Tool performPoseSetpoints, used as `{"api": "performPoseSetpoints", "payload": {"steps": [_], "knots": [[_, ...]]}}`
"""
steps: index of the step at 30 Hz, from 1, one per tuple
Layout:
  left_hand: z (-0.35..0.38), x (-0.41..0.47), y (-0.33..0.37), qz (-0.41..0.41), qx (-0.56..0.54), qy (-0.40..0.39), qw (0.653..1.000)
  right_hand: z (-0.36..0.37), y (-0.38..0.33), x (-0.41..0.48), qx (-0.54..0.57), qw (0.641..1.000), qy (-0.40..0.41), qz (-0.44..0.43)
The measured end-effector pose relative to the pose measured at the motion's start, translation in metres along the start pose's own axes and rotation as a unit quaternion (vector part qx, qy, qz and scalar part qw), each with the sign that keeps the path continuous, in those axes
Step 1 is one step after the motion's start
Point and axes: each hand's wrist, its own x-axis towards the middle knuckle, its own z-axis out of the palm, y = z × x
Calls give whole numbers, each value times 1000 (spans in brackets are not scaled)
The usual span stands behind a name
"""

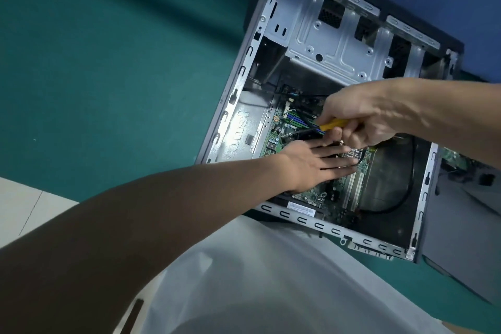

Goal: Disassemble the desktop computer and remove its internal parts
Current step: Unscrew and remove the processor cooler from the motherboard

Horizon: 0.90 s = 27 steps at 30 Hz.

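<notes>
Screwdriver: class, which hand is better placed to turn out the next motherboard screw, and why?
Right, probably. The right hand grips the yellow-handled screwdriver, tip at the motherboard. The left hand lies flat on the board, fingers straight, holding nothing.

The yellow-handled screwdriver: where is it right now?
In the head view, right of centre: the right hand grips the yellow-handled screwdriver inside the open grey metal computer case, tip toward the green motherboard, above the flat left hand.

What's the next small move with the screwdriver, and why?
Probably turn the screwdriver to loosen what looks like a screw under its tip: the right hand grips the yellow handle, the tip meets the motherboard, and the left hand lies flat on that board, steadying it.
</notes>
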Motion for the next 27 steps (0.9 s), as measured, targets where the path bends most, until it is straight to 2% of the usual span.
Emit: {"api": "performPoseSetpoints", "payload": {"steps": [1,3,4,5,6,7,9,10,11,12,13,14,15,16,17,18,19,20,21,23,25,26,27], "knots": [[1,1,0,1,2,1,1000,1,-1,0,-23,1000,-6,2],[1,2,2,-6,-6,-1,1000,6,-9,-3,-131,990,41,-43],[2,2,1,-4,-3,1,1000,8,-12,-2,-220,968,78,-93],[1,1,1,-5,-5,4,1000,10,-15,-6,-335,927,105,-135],[2,2,2,-14,-7,9,1000,13,-15,-10,-461,859,133,-181],[3,4,2,-16,-3,7,1000,15,-14,-15,-584,763,158,-225],[1,4,1,-23,-21,-4,1000,19,-6,-22,-760,534,195,-315],[0,5,1,-26,-37,-15,999,20,0,-24,-795,461,200,-341],[1,5,1,-30,-50,-21,998,22,4,-25,-809,422,196,-358],[1,6,0,-33,-51,-19,998,23,5,-26,-808,424,190,-363],[1,6,1,-31,-47,-12,998,22,4,-26,-774,476,194,-371],[1,6,1,-27,-39,-6,999,21,2,-23,-705,563,207,-377],[0,6,2,-21,-31,-2,999,19,-1,-19,-608,674,214,-360],[0,5,3,-18,-23,-1,1000,16,-3,-17,-475,792,207,-323],[1,5,3,-18,-15,-3,1000,12,-5,-16,-314,892,180,-271],[1,5,2,-20,-7,-7,1000,7,-6,-14,-139,959,137,-205],[1,6,2,-21,-1,-11,1000,2,-5,-12,1,987,88,-137],[1,5,2,-18,3,-15,1000,-2,-3,-12,67,993,56,-78],[1,5,2,-16,6,-17,1000,-3,1,-12,73,996,36,-35],[1,5,3,-21,5,-14,1000,1,3,-10,28,999,31,-7],[2,4,2,-27,-6,-9,1000,8,0,-12,-79,992,78,-61],[2,4,2,-28,-8,-9,1000,10,0,-13,-170,973,111,-108],[2,5,2,-28,-7,-10,1000,10,0,-13,-270,940,137,-158]]}}
